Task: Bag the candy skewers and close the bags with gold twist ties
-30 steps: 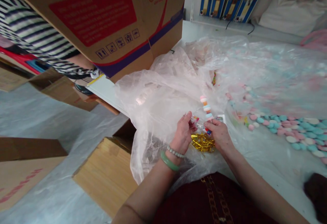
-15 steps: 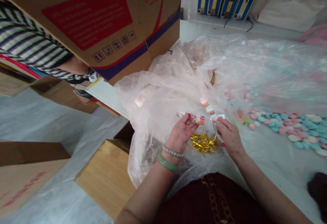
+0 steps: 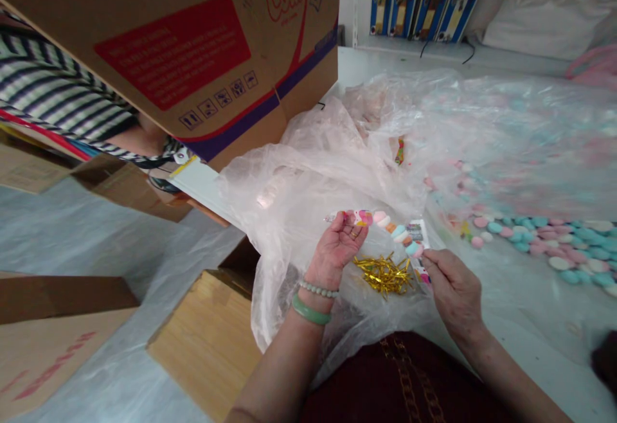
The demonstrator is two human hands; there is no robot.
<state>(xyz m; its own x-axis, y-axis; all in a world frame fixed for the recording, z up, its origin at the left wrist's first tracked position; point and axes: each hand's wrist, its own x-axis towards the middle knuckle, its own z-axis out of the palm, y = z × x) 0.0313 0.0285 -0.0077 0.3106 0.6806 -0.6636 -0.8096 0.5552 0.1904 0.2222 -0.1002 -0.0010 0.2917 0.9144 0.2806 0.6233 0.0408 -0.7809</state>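
Observation:
My left hand (image 3: 339,243), palm up, grips a small printed plastic bag (image 3: 362,218) between thumb and fingers. In my right hand (image 3: 453,285) is the lower end of a skewer of marshmallows (image 3: 399,234), pink, white, orange and blue. The skewer's upper tip meets the mouth of the bag; how far it enters, I cannot tell. Below the skewer lies a heap of gold twist ties (image 3: 384,274). Behind my right fingers, a stack of flat printed bags (image 3: 418,233) lies partly hidden.
Loose pastel marshmallows (image 3: 544,240) spread on the right, partly under clear plastic sheeting (image 3: 308,179). A large cardboard box (image 3: 308,85) stands at back left, a striped sleeve (image 3: 62,92) beside it. A wooden-coloured box (image 3: 207,339) is below the table edge; a shelf (image 3: 491,56) is behind.
The marshmallow skewer has tilted toward the left, and its tip now meets the bag's mouth. My right hand has moved right and slightly down; my left hand has shifted slightly left.

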